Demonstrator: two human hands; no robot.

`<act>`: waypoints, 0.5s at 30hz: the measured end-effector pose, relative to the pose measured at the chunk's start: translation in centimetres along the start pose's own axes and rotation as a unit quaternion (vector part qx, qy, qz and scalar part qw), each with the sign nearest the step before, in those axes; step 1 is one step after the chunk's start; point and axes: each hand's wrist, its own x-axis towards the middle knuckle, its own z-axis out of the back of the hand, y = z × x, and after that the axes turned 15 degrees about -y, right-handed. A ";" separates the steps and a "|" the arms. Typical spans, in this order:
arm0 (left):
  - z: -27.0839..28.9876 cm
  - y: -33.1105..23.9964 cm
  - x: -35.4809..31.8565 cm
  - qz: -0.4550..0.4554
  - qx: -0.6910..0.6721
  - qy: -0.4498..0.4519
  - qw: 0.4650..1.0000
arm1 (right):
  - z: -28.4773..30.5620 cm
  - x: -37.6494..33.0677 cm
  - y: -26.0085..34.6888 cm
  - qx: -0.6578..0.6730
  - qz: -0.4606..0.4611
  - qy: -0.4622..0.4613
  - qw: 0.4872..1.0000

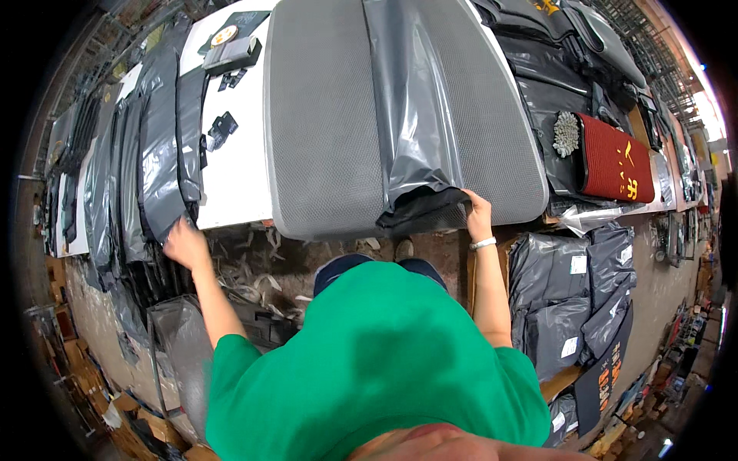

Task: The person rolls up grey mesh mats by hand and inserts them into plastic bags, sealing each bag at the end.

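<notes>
A long dark grey plastic bag (415,100) lies lengthwise over a grey textured mat (323,115) on the white table in front of me. My right hand (478,215) pinches the right corner of the bag's near end, where the mouth gapes a little and shows black inside. Off to the left, my left hand (186,243) is closed at the near end of a stack of folded dark plastic bags (161,154). Its fingertips are partly hidden, but they seem to grip the end of a bag there.
Small black tags (221,131) and a grey box (232,54) lie on the white tabletop (238,177). A rolled red mat (615,160) rests on dark packages at the right. Below stand packed dark bags (550,292) with white labels. Scraps litter the floor under the table.
</notes>
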 end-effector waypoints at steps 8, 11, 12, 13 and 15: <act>7.7 -28.9 -2.8 -0.214 -0.619 0.075 0.752 | 0.0 1.0 -0.8 0.005 0.008 0.030 0.999; 8.6 -32.9 -2.8 -0.245 -0.604 0.062 0.756 | 0.3 0.9 -2.8 0.006 -0.007 0.025 1.000; 8.5 -33.4 -2.6 -0.292 -0.566 0.022 0.771 | -0.1 0.7 -2.9 0.049 -0.033 0.019 0.998; 8.0 -33.8 -2.6 -0.323 -0.559 -0.016 0.763 | 0.0 0.7 -2.9 0.046 -0.031 0.019 0.998; 7.1 -34.5 -2.8 -0.384 -0.540 -0.090 0.743 | 0.0 0.6 -2.5 0.041 -0.027 0.017 0.999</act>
